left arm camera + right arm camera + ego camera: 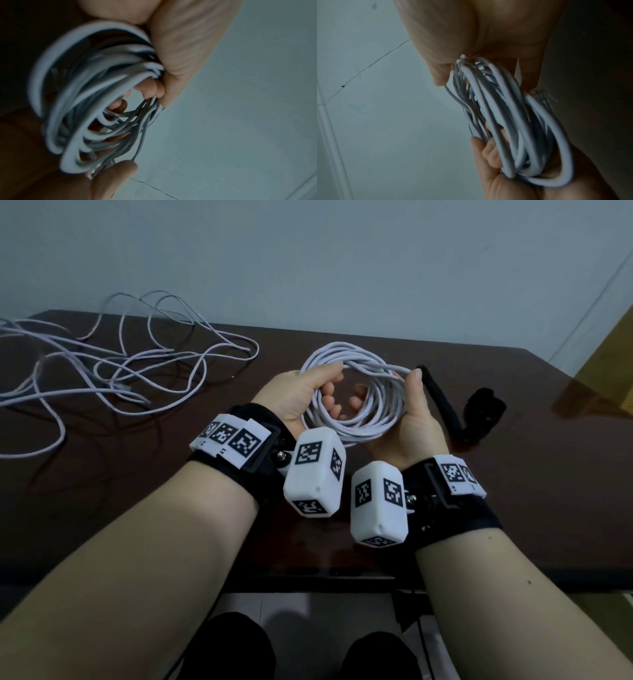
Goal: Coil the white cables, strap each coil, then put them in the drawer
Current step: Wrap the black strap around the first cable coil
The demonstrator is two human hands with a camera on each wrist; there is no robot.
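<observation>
A white cable wound into a coil [356, 392] is held up over the dark table [137, 474] between both hands. My left hand [308, 395] grips the coil's left side, thumb on top and fingers curled through the loops. My right hand [407, 405] grips its right side, thumb over the strands. The left wrist view shows the coil [96, 108] bunched in the left hand [180, 60]; the right wrist view shows the coil [513, 128] pinched under the right thumb [440, 67]. A second white cable [113, 368] lies loose and tangled at the table's left.
Black straps [442, 402] lie on the table just right of my right hand, one long and one bunched [484, 412]. A pale wall [308, 261] stands behind the table. My knees [233, 648] show below the front edge.
</observation>
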